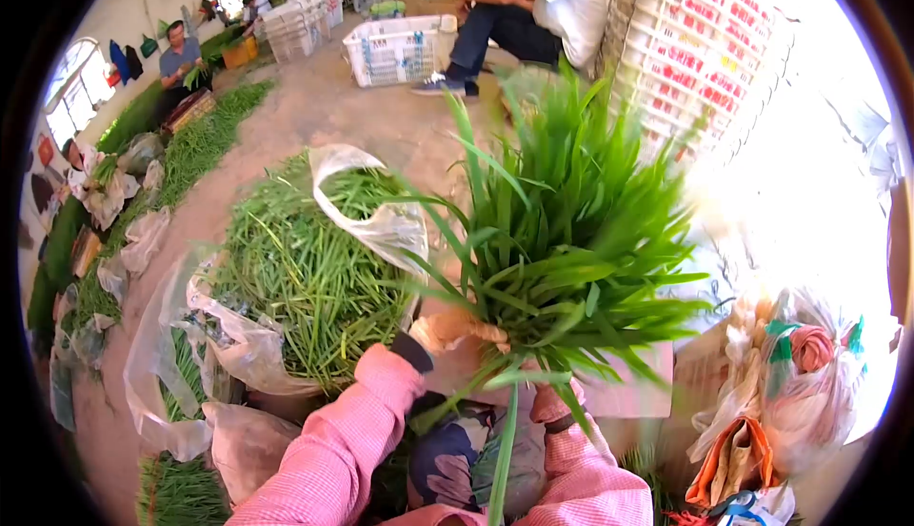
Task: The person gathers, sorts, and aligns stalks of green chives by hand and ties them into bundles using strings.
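A thick bunch of long green leaves [562, 231] stands upright in front of me, fanning out at the top. My left hand [455, 329] in a pink checked sleeve grips the bunch near its base. My right hand [554, 402] is mostly hidden under the drooping leaves and seems to touch the stems from below; its grip cannot be made out. A large heap of green stalks [305, 278] lies in an open clear plastic bag [381, 226] just left of my hands.
Rows of green stalks [205, 140] lie along the floor at left beside seated people. A white plastic crate [395, 50] stands at the back near a seated person in a white shirt [543, 12]. Stacked crates [695, 40] rise at right. Cloth and bags [790, 383] sit at lower right.
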{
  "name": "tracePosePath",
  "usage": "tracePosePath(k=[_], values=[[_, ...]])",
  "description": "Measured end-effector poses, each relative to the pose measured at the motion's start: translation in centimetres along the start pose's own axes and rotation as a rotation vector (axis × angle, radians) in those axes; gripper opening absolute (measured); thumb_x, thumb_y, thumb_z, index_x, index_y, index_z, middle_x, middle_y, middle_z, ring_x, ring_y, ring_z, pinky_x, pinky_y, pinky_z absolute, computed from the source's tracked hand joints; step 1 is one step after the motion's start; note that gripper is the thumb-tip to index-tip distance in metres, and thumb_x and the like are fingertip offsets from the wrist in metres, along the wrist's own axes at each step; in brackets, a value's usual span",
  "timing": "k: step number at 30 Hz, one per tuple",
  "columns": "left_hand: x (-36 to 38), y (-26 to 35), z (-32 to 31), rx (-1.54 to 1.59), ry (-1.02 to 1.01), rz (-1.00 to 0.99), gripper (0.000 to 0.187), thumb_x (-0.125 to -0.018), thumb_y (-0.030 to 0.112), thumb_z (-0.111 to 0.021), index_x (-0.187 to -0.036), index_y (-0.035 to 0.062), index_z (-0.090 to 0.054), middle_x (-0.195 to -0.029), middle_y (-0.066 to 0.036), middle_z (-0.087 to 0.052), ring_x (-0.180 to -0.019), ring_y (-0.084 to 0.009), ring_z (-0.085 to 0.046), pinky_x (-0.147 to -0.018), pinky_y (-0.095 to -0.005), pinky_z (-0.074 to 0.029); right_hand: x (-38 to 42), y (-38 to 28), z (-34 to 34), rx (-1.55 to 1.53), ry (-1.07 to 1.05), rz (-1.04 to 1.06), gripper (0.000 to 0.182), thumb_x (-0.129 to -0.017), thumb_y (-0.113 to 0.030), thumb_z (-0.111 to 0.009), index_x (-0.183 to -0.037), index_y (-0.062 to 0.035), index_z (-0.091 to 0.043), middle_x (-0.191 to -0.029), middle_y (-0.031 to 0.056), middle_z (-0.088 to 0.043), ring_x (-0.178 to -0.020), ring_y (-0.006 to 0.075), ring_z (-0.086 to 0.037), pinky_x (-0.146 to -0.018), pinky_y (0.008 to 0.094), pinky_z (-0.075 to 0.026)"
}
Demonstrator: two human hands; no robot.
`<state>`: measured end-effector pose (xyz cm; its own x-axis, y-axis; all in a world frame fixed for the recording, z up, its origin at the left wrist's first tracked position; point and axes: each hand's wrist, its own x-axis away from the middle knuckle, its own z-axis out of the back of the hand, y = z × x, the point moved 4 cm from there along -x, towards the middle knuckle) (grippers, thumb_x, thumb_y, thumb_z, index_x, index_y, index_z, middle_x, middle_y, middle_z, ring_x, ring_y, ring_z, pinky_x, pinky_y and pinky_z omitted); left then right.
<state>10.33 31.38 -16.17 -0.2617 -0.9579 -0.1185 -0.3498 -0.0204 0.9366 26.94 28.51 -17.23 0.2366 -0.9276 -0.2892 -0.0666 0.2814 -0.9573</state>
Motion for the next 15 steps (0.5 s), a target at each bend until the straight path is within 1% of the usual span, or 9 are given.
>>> tracePosePath(k=[2, 4, 5, 7, 9, 10, 12, 14, 15], values=[[0.1, 3.9, 0.2, -0.628, -0.178, -0.273, 0.045, -0.072, 0.024, -0.071, -0.107, -0.0006, -0.057, -0.104, -0.008, -0.061, -0.096, -0.0161, -0.053, -0.088, -0.0285, -0.039, 0.4, -0.9, -0.3, 0.086, 0.033, 0.004, 0.037, -0.078, -0.013, -0.055, -0.114, -0.0031, -0.047, -0.110, 0.0095, -0.053, -0.099, 0.0239, -0.049, -0.081, 0.0331, -0.042], [1.4, 6.2, -0.9, -0.473, -0.347, -0.108, 0.082, -0.062, 0.031, -0.078, -0.128, 0.0011, -0.038, -0.125, -0.013, -0.046, -0.109, -0.0169, -0.047, -0.093, -0.0311, -0.036, 0.7, -3.0, -0.7, 0.245, 0.053, 0.103, 0.038, -0.078, -0.012, -0.055, -0.115, -0.0037, -0.047, -0.111, 0.0099, -0.052, -0.101, 0.0248, -0.049, -0.083, 0.0340, -0.041], [2.5, 7.7, -0.9, -0.620, -0.405, -0.165, 0.095, -0.059, 0.034, -0.079, -0.132, 0.0019, -0.027, -0.132, -0.014, -0.037, -0.116, -0.0185, -0.041, -0.096, -0.0321, -0.033, 0.5, -4.7, -0.8, 0.354, 0.055, 0.198, 0.039, -0.078, -0.012, -0.055, -0.115, -0.0040, -0.046, -0.112, 0.0101, -0.052, -0.102, 0.0253, -0.048, -0.084, 0.0345, -0.040], [5.1, 12.0, -1.8, -0.370, -0.585, -0.339, 0.113, -0.057, 0.038, -0.080, -0.138, 0.0029, -0.010, -0.140, -0.016, -0.025, -0.126, -0.0216, -0.030, -0.102, -0.0338, -0.026, -0.8, -8.4, -1.9, 0.584, 0.038, 0.453, 0.040, -0.077, -0.011, -0.054, -0.116, -0.0045, -0.046, -0.114, 0.0104, -0.051, -0.104, 0.0262, -0.047, -0.086, 0.0353, -0.039], [8.4, 16.2, 0.1, 0.195, -0.618, -0.450, 0.117, -0.057, 0.043, -0.078, -0.139, 0.0029, -0.006, -0.141, -0.017, -0.022, -0.132, -0.0245, -0.017, -0.106, -0.0371, -0.018, -2.6, -11.2, -4.2, 0.763, -0.014, 0.702, 0.041, -0.077, -0.010, -0.054, -0.117, -0.0051, -0.046, -0.115, 0.0108, -0.050, -0.106, 0.0272, -0.047, -0.088, 0.0362, -0.039], [9.9, 17.2, 2.0, 0.336, -0.317, -0.405, 0.110, -0.061, 0.047, -0.074, -0.139, 0.0040, -0.010, -0.140, -0.016, -0.023, -0.131, -0.0227, -0.021, -0.105, -0.0405, -0.020, -3.6, -12.1, -5.7, 0.831, -0.056, 0.813, 0.042, -0.077, -0.010, -0.053, -0.117, -0.0053, -0.045, -0.116, 0.0109, -0.050, -0.107, 0.0276, -0.046, -0.089, 0.0367, -0.038], [11.2, 14.2, 5.7, 0.592, -0.016, -0.097, 0.098, -0.069, 0.050, -0.067, -0.138, 0.0049, -0.015, -0.139, -0.014, -0.027, -0.127, -0.0227, -0.030, -0.103, -0.0396, -0.025, -5.0, -13.6, -8.9, 0.897, -0.108, 0.974, 0.043, -0.076, -0.009, -0.053, -0.118, -0.0059, -0.045, -0.118, 0.0113, -0.050, -0.109, 0.0286, -0.046, -0.091, 0.0376, -0.037], [13.6, 12.8, 1.3, 0.657, -0.136, 0.019, 0.074, -0.082, 0.049, -0.051, -0.135, 0.0060, -0.024, -0.135, -0.011, -0.036, -0.118, -0.0206, -0.041, -0.097, -0.0341, -0.035, -6.1, -14.6, -12.8, 0.899, -0.168, 1.093, 0.044, -0.076, -0.008, -0.052, -0.119, -0.0064, -0.045, -0.120, 0.0116, -0.049, -0.111, 0.0295, -0.045, -0.092, 0.0385, -0.037], [16.1, 10.5, 1.6, 0.650, 0.333, 0.290, 0.067, -0.084, 0.044, -0.051, -0.134, 0.0059, -0.027, -0.135, -0.011, -0.036, -0.118, -0.0195, -0.042, -0.095, -0.0347, -0.038, -6.1, -15.3, -14.6, 0.873, -0.193, 1.130, 0.045, -0.075, -0.008, -0.052, -0.120, -0.0067, -0.044, -0.121, 0.0118, -0.049, -0.112, 0.0300, -0.044, -0.093, 0.0389, -0.036]])
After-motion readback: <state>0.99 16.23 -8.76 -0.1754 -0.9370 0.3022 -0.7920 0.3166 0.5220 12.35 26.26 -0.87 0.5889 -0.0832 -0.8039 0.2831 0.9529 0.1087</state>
